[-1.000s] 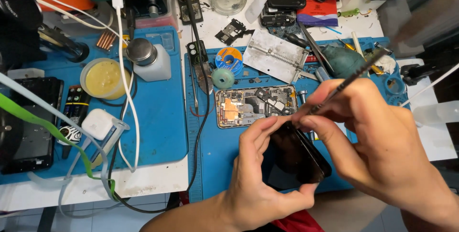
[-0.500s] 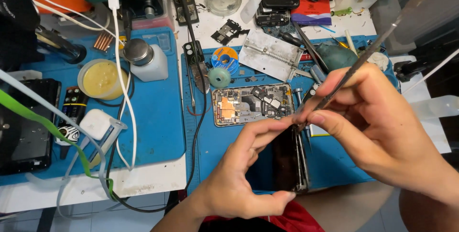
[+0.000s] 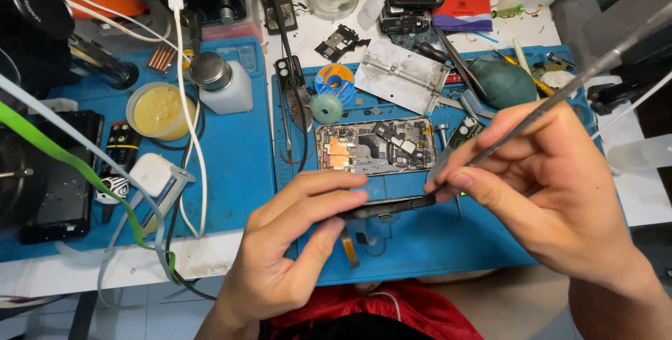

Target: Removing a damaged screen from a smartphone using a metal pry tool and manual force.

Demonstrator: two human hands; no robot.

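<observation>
Blue matting is covering the worktop, giving loose parts a soft bed; head view only. Left hand is pinching a dark phone panel edge-on above the mat, thumb below and fingers along the top, so the seam is facing the tool; right hand is gripping a thin metal pry tool pen-fashion, its tip meeting the panel's right end. Just behind, an opened phone body is lying flat, boards exposed.
</observation>
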